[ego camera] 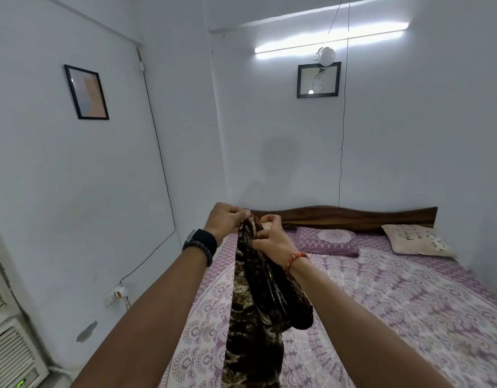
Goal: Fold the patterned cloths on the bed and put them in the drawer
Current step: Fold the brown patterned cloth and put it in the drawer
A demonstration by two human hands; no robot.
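I hold the patterned cloth [255, 298] in the air over the bed [381, 303], hanging toward 6 o'clock; left hand [227, 219] and right hand [269, 239] pinch its top edge close together. I should spread them, matching corners, before folding.

Two pillows [327, 242] lie at the bed's [409, 317] headboard [353, 217], twelve o'clock; a framed picture [318, 79] hangs above.
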